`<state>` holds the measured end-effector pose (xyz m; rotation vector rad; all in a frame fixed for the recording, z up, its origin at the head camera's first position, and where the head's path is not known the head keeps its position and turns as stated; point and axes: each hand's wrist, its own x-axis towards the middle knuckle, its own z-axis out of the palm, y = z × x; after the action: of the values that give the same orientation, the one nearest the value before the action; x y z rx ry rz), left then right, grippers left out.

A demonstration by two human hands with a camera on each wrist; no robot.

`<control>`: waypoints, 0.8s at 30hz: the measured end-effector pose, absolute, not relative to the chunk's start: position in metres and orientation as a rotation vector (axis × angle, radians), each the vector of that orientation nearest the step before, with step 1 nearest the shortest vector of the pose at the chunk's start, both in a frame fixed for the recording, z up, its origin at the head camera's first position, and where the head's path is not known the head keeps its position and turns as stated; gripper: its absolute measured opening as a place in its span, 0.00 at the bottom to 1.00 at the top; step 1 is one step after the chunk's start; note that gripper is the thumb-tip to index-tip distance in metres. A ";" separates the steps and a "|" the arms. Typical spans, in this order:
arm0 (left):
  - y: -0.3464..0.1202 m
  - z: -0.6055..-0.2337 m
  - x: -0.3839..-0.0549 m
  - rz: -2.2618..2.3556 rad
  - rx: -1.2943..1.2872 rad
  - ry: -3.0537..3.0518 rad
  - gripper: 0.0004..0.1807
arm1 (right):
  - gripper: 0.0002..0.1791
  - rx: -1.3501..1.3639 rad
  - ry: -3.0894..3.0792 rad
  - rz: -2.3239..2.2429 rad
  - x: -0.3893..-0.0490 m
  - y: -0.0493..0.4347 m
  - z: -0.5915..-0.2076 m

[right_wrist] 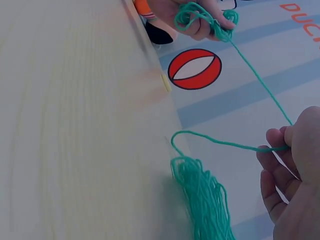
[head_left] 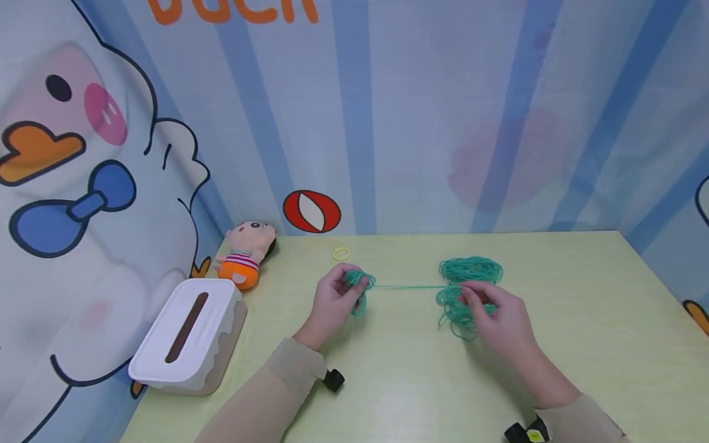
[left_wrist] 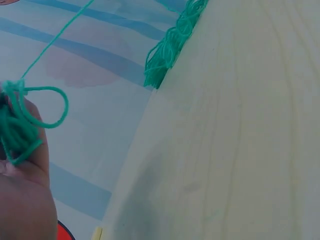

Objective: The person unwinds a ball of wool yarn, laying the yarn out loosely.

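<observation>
My left hand (head_left: 333, 295) grips a small looped bundle of green yarn (head_left: 360, 282) above the table, with loops sticking out past the fingers. A single green strand (head_left: 410, 287) runs taut from that bundle across to my right hand (head_left: 501, 317), which pinches it between thumb and fingertips. In the right wrist view the strand bends at the pinch and runs back down to a larger loose pile of green yarn (right_wrist: 200, 195) on the table. From the head, this pile (head_left: 471, 269) shows as two clumps, the nearer one partly hidden by my right hand.
A white lidded box (head_left: 188, 332) with a slot stands at the table's left edge. Behind it sits a plush doll (head_left: 246, 253) in orange shorts. A yellow ring (head_left: 341, 253) lies beyond my left hand. A printed curtain (head_left: 410, 123) hangs along the back edge.
</observation>
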<state>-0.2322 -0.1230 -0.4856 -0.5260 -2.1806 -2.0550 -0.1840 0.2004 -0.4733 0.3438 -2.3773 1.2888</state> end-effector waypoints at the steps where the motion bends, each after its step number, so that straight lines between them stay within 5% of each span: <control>1: -0.123 -0.486 -0.232 -2.069 -0.520 -2.168 0.06 | 0.09 0.335 -2.379 1.287 -0.184 0.205 -0.475; 24: -0.127 -0.487 -0.234 -2.074 -0.511 -2.124 0.16 | 0.07 0.269 -2.594 0.945 -0.191 0.290 -0.511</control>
<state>-0.2335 -0.1268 -0.4868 -0.5113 -2.1244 -2.0742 -0.1910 0.2896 -0.5109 0.2691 -2.5936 0.9453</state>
